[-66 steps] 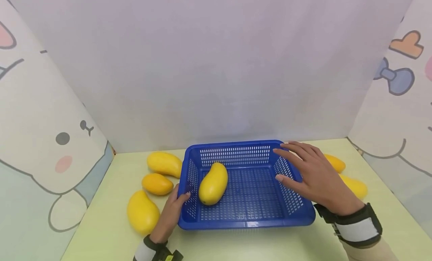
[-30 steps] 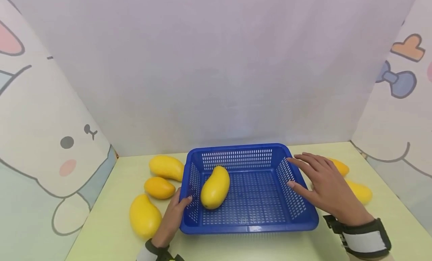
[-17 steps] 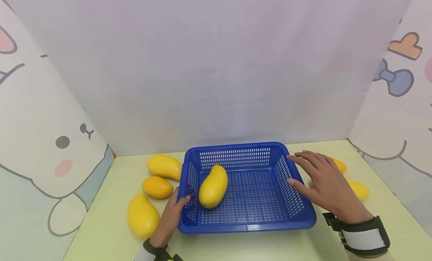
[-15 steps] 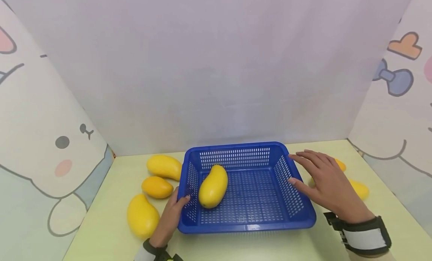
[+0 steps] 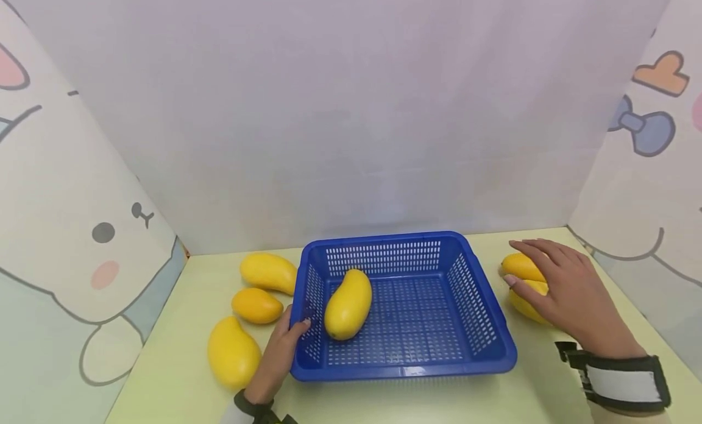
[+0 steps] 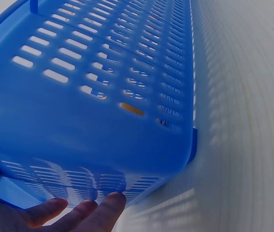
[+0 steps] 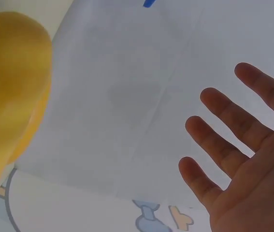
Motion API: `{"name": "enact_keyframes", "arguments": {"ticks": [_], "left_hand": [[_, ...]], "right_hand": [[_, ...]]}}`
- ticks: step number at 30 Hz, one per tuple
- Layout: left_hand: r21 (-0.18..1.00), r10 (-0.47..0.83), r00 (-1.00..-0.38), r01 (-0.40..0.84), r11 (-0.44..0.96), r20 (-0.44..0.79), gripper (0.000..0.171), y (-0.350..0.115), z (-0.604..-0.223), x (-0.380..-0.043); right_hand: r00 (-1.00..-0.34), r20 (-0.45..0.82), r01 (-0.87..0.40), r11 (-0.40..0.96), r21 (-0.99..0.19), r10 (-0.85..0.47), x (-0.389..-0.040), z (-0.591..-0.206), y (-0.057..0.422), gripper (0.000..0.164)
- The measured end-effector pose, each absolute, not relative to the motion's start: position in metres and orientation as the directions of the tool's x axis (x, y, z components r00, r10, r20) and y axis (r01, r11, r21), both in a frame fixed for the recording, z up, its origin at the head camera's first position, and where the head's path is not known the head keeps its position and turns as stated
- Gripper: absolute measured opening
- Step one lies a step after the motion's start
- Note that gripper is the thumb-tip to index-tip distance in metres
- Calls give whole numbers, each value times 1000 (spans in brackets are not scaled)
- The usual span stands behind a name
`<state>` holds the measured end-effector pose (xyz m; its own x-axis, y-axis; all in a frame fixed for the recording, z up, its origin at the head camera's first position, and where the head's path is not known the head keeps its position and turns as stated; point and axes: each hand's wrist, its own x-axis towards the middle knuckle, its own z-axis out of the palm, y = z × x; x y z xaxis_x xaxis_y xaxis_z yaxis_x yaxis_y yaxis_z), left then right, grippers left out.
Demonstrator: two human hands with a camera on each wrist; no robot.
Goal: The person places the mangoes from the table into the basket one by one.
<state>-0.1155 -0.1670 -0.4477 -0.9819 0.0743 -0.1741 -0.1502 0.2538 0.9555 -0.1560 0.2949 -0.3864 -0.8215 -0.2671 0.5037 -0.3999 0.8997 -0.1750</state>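
A blue plastic basket [image 5: 403, 371] with slotted walls stands mid-table in the head view, one yellow mango [image 5: 348, 304] lying at its left side. My left hand [image 5: 278, 354] grips the basket's left wall, thumb over the rim; in the left wrist view its fingers [image 6: 108, 208] lie against the outer wall. To the right of the basket, my right hand [image 5: 576, 296] is spread over two mangoes, an orange-yellow one [image 5: 521, 266] and a yellow one [image 5: 526, 302], which it partly hides. In the right wrist view its fingers [image 7: 216, 145] are straight, apart from the near mango [image 7: 11, 82].
Left of the basket lie three more mangoes: a long yellow one [image 5: 269, 272] at the back, a small orange one [image 5: 256, 305], and a big yellow one [image 5: 233, 353] in front. A plain pale wall [image 5: 351, 137] rises behind the table, with cartoon-printed panels [image 5: 71, 241] on both sides.
My right hand has moved right, from the basket's right rim to over the two mangoes, uncovering more of them. My left hand stays on the basket, which keeps its place.
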Motion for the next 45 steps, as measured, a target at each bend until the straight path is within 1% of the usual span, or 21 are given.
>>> {"name": "enact_keyframes", "arguments": {"ticks": [5,11,20,32,40,45], "left_hand": [[956,68,-985,-135,262,-158,49,-167,-446,-117],[955,65,-985,-140,263,-163,49,-166,-447,-118],[955,73,-984,-141,260,-165,49,-167,-448,-117],[958,82,-983,-138,250,-163,49,-167,-450,-117],[956,74,-983,-146,253,-169,49,-168,-450,-116],[956,74,-981,-154,252,-177,50,-167,-448,-115]], "right_hand": [[-850,480,-352,912,-208,-218,-163,-395,313,64],[-919,364,-251,939,-237,-153,-170,-410,329,72],[-965,234,-168,960,-225,-115,-173,-424,343,77],[-983,146,-135,970,-201,-107,-174,-437,350,82],[-984,111,-159,971,-176,-141,-175,-440,348,83],[-981,113,-178,969,-171,-160,-176,-442,349,81]]}}
